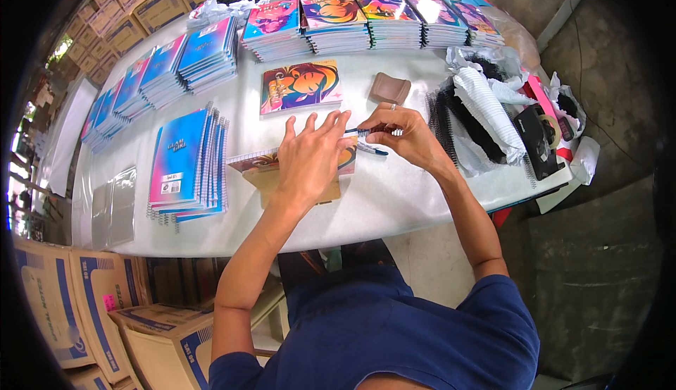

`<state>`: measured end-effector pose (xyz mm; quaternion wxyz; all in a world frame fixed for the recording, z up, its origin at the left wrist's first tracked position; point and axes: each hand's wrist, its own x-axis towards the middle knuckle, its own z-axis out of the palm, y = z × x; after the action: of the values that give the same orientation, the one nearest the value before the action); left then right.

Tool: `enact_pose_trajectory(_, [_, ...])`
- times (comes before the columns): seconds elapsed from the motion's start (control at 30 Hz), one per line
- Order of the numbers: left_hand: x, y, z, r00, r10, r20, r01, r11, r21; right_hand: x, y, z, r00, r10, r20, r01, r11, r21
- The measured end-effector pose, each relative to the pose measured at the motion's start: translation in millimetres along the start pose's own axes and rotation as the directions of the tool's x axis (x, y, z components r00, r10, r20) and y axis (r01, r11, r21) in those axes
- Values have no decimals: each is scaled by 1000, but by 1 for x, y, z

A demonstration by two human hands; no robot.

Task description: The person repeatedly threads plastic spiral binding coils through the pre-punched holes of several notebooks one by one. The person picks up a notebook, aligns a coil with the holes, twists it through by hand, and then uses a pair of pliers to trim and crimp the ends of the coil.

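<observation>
My left hand (313, 147) lies with its fingers spread over a notebook (257, 161) with a colourful cartoon cover, pressing it against the table. A brown board (327, 194) shows below that palm. At the notebook's right end, my right hand (403, 135) is closed, thumb and fingers pinched around a small, thin dark-and-white thing whose kind is unclear. Just under those fingers lies a thin dark blue piece (374, 150). Directly beyond my left hand sits a loose notebook block (301, 87) with a similar cover. A brown pad (389, 88) lies beyond my right hand.
Blue-and-pink spiral notebooks (184, 157) are stacked at left, with more stacks (208, 48) behind. Cartoon-cover stacks (334, 20) line the far side. Black spiral coils in white wrapping (486, 115) and a black tape dispenser (536, 140) stand at right. Cardboard boxes (162, 326) are at lower left.
</observation>
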<state>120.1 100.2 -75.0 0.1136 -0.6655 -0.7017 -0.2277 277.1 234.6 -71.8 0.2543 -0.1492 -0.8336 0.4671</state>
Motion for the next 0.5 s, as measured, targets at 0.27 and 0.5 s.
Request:
enact_pose_trajectory(0.27, [-2, 0, -3, 997, -30, 73, 30, 1000, -5, -2, -14, -4, 987, -149, 60, 158, 966, -206])
enact_pose_trajectory(0.5, [6, 21, -26, 946, -12, 323, 49, 993, -105, 6, -20, -26, 851, 142, 506, -85, 987, -134])
